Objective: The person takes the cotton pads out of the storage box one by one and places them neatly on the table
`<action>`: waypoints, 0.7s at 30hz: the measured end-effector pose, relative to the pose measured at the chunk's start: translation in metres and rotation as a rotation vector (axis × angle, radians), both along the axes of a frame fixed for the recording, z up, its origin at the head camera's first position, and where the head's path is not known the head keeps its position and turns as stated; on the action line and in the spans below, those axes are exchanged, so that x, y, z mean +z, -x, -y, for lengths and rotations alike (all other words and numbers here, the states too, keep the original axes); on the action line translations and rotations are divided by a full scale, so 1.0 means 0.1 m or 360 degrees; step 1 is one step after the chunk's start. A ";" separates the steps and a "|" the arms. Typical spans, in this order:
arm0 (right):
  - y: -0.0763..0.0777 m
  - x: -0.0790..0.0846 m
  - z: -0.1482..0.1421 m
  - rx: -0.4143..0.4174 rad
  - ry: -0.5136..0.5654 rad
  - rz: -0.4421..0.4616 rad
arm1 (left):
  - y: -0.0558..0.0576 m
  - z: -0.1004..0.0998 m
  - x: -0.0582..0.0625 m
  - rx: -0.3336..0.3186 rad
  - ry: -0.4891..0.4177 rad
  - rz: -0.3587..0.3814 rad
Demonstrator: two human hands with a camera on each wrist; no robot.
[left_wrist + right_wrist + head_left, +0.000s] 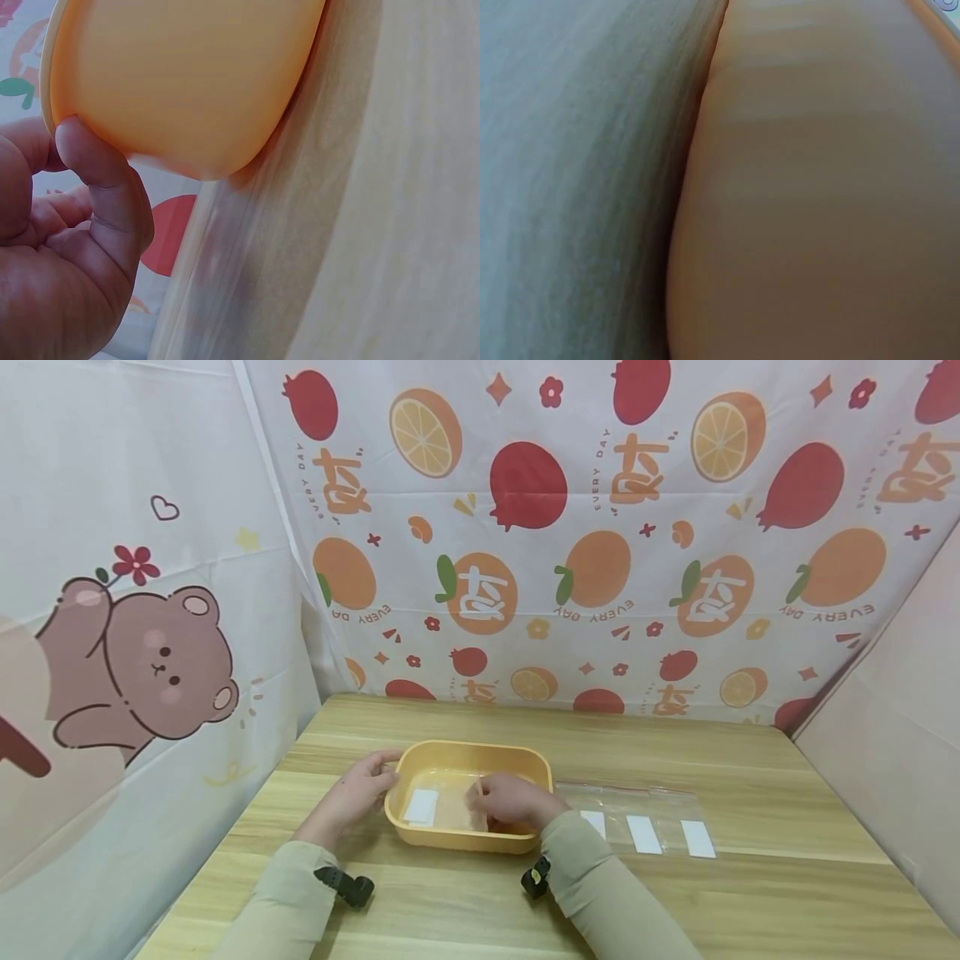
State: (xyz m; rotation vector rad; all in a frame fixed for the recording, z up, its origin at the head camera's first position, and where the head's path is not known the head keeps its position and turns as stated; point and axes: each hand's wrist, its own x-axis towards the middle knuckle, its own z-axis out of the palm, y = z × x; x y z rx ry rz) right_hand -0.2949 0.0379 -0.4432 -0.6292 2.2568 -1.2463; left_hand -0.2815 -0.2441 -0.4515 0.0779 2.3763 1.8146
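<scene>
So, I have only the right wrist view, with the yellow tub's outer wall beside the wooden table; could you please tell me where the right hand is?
Observer: The head view shows the right hand reaching down inside the yellow tub.
Operator: Thank you; may I ask what the left hand is doing?
Observer: The left hand grips the tub's rim at its left end.
Operator: And is anything lying outside the tub, please?
Observer: Yes, clear plastic with three white rectangles lies to its right.
</scene>
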 end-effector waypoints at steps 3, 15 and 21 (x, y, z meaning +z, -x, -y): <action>-0.02 0.02 0.01 0.0021 -0.0076 -0.0092 | 0.00 0.00 -0.01 0.0002 0.0002 -0.0001; -0.01 0.13 0.01 -0.0056 -0.0215 -0.0315 | -0.01 -0.01 0.01 0.0011 0.0018 0.0001; 0.00 0.20 -0.03 -0.0099 -0.0138 -0.0413 | 0.00 -0.01 0.00 0.0010 0.0014 0.0009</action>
